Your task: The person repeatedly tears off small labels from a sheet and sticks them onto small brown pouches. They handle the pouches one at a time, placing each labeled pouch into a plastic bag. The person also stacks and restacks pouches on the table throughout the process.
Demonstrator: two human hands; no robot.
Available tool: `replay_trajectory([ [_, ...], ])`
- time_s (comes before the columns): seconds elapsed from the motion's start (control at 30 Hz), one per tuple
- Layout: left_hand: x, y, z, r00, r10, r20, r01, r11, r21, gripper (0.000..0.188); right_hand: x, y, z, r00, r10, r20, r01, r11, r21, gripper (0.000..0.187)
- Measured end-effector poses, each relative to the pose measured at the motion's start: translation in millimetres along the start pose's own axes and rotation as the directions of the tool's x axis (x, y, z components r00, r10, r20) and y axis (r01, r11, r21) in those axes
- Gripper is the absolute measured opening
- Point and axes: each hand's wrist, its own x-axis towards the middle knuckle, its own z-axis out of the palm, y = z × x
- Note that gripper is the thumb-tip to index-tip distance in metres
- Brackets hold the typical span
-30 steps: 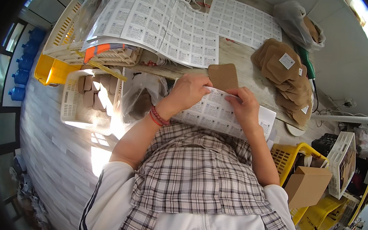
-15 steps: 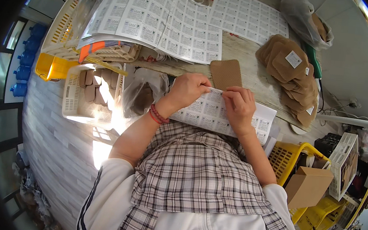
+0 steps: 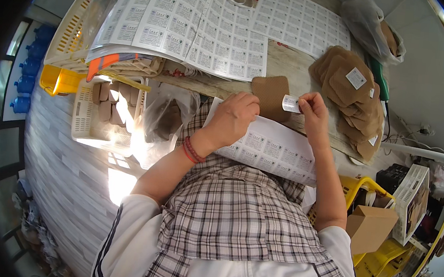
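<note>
White sticker [image 3: 290, 103], small and with dark print on it, is in the right hand [image 3: 314, 112]. The thumb and first finger pinch it by its right end, so that grip is narrow. Seen from above, the sticker's left end is over the right side of a brown pad [image 3: 269, 92]. I cannot tell if the two touch. The pad has round corners and lies on the wooden table [image 3: 298, 71], close to the edge by the person. The left hand [image 3: 232, 119] is bent over the top edge of a sticker sheet [image 3: 272, 146], just beside the pad's lower left corner. Its fingertips are hidden, so I cannot tell how tight its grip is. The sheet has rows of small printed boxes and slopes down toward the checked apron [image 3: 236, 209]. To the right on the table is a pile of brown pads [image 3: 339, 88], and one near the top has a white label [image 3: 356, 78] on it. Big white sheets [image 3: 164, 21] lie at the far left. Below them is a pale basket [image 3: 82, 105] with brown things in it
</note>
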Motion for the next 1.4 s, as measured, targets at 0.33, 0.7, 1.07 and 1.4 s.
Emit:
replay_trajectory([
  [0.33, -1, -8, 17, 0.990, 0.115, -0.076, -0.112, 0.993, 0.043, 0.009, 42, 3, 26, 0.995, -0.023, 0.092, 0.069, 0.846, -0.528, 0.006],
  [0.7, 0, -7, 16, 0.988, 0.128, -0.088, -0.125, 0.991, 0.042, 0.010, 43, -6, 31, 0.998, -0.010, 0.067, 0.048, 0.795, -0.604, 0.006],
  [1.07, 1, -7, 17, 0.989, 0.121, -0.080, -0.116, 0.992, 0.056, 0.010, 45, -2, 33, 0.998, 0.002, 0.061, 0.040, 0.738, -0.674, 0.008],
  [1.4, 3, -4, 14, 0.987, 0.145, -0.064, -0.139, 0.986, 0.087, 0.010, 42, -2, 36, 0.994, -0.090, 0.064, 0.110, 0.723, -0.682, 0.007],
])
